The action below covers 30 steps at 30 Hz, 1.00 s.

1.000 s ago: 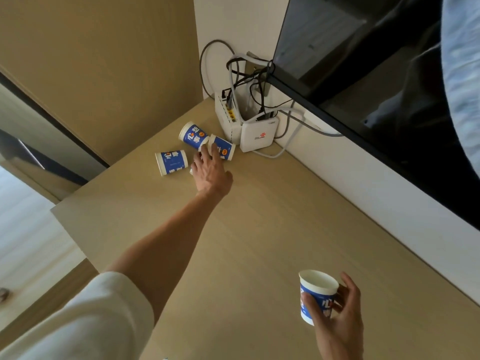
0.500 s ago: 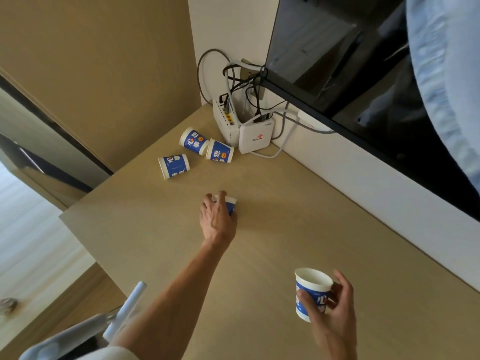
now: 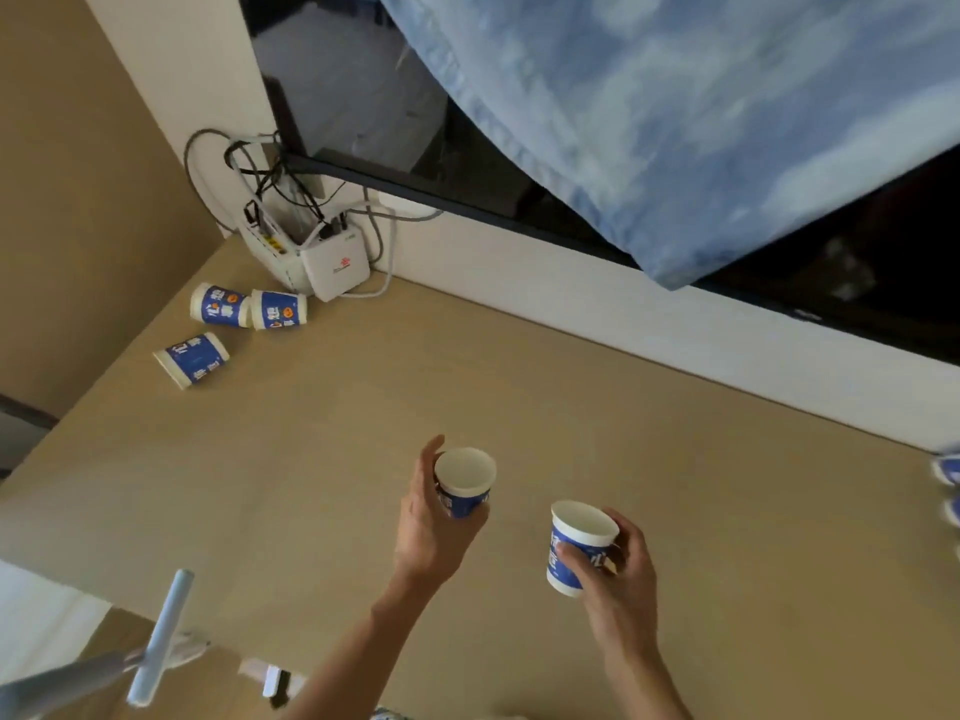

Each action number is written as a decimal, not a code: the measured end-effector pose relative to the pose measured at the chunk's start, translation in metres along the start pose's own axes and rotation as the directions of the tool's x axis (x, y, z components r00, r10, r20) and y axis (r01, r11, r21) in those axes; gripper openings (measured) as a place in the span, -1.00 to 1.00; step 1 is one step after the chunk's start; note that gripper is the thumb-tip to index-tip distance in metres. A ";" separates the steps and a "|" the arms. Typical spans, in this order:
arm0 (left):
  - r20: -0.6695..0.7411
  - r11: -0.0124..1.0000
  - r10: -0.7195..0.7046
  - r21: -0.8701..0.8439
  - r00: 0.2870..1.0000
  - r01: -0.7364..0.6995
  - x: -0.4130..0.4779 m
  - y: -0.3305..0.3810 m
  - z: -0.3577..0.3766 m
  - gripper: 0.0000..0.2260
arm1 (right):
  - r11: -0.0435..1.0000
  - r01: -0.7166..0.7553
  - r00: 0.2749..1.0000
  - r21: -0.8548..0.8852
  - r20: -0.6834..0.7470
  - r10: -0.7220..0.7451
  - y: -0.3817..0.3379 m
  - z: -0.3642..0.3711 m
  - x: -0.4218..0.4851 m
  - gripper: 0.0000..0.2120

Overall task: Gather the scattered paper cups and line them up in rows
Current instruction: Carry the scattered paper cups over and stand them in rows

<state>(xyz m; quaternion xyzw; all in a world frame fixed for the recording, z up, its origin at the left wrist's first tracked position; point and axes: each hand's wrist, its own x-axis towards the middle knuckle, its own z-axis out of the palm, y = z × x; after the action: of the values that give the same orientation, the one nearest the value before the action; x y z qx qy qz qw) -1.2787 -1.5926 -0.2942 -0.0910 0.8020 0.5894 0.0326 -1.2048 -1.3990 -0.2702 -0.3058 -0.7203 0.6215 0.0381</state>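
Observation:
My left hand (image 3: pixel 426 527) grips a blue-and-white paper cup (image 3: pixel 464 479) upright above the middle of the tan table (image 3: pixel 322 459). To its right, my right hand (image 3: pixel 621 574) holds a second cup (image 3: pixel 574 543), also mouth up. Three more cups lie on their sides at the far left corner: two side by side (image 3: pixel 218 305) (image 3: pixel 278 309) near the router, and one (image 3: pixel 191 359) closer to the table's left edge. Parts of two further cups (image 3: pixel 950 470) (image 3: pixel 953 511) show at the right frame edge.
A white router (image 3: pixel 335 267) with a tangle of cables stands in the back corner against the wall. A dark screen (image 3: pixel 395 127) hangs above the table's rear edge, partly covered by blue cloth (image 3: pixel 675 106). A pale rod (image 3: pixel 158 636) sticks up below the table's near-left edge.
My left hand has drawn back from the far corner with a cup and turned it mouth up near my right hand. The view has swung to the right.

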 end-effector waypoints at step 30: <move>0.623 0.953 0.283 -0.101 0.729 -0.284 -0.343 0.113 0.359 -0.24 | 0.887 0.141 0.779 0.440 -0.602 0.175 0.128 -0.449 -0.148 -0.39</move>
<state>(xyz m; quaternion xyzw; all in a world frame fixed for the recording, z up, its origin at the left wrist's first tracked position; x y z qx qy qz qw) -0.9824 -1.1814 -0.2416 0.2351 0.7491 0.5830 0.2091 -0.8390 -1.0744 -0.2389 -0.4832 -0.4943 0.6372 0.3408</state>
